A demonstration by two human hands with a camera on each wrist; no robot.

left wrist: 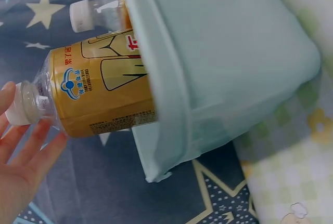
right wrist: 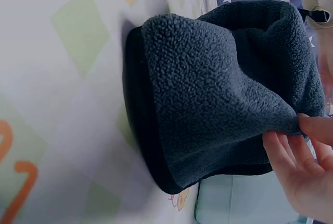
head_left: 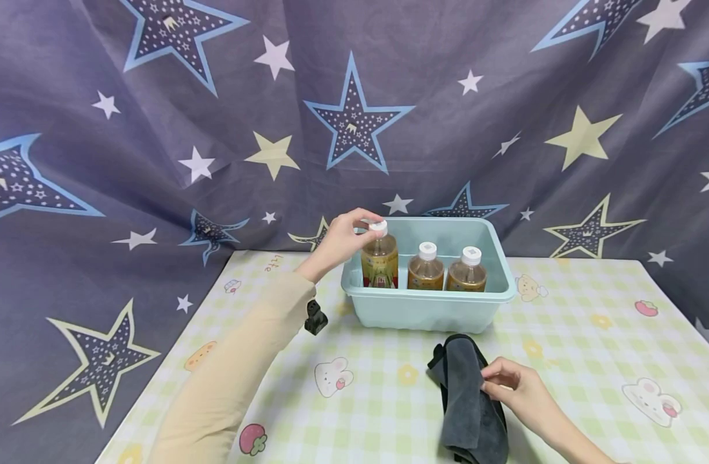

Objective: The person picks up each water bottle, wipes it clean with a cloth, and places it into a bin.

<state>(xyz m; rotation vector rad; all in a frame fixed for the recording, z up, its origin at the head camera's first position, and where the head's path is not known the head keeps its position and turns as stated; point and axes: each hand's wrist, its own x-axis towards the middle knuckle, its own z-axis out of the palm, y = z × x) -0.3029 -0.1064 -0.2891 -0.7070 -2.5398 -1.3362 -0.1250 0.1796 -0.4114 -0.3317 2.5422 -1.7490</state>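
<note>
My left hand (head_left: 341,240) pinches the white cap of a plastic bottle (head_left: 380,261) from above. That bottle has a yellow label and stands higher than its neighbours at the left end of a light blue plastic bin (head_left: 427,309). In the left wrist view, thumb and fingertips sit around the cap, and the bin's wall hides the lower part of the bottle (left wrist: 104,83). With my right hand (head_left: 519,390) I pinch the side of a folded dark grey fleecy cloth (head_left: 467,386) with black edging, on the table in front of the bin. Its plush pile shows in the right wrist view.
Two more capped bottles, one in the middle (head_left: 426,267) and one on the right (head_left: 467,270), stand inside the bin. A pale green checked tablecloth (head_left: 378,412) covers the table. Behind it hangs a dark curtain (head_left: 447,142) with stars.
</note>
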